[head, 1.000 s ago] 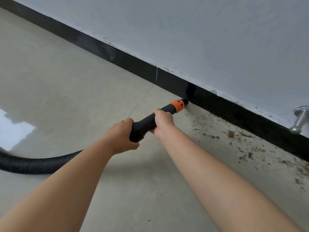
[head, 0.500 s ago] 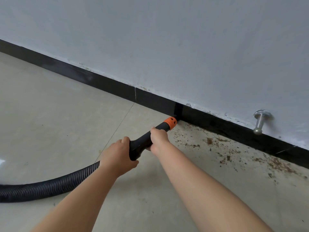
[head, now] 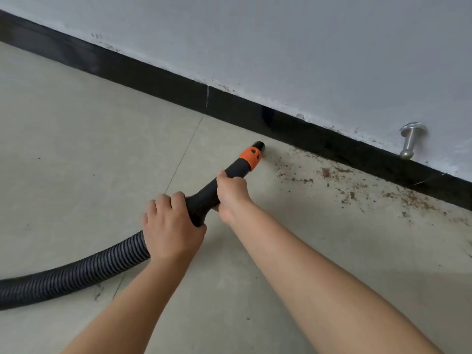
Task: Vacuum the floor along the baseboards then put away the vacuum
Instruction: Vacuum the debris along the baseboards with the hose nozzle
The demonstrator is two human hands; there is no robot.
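Head view: a black ribbed vacuum hose lies on the floor at the lower left and curves up into a smooth black nozzle handle, which tapers forward to an orange collar and a short black tip. The tip is low over the floor, close to the baseboard, at the left edge of the scattered dirt. The floor is pale beige tile with a thin grout line running toward the wall. Brown debris is scattered along the right stretch, beside the black baseboard. Above it rises a pale grey wall with a metal door stopper sticking out at the right. The left hand wraps round the rear of the handle where the hose joins. The right hand clasps the handle further forward, behind the collar. Both forearms reach out bare from the lower edge.
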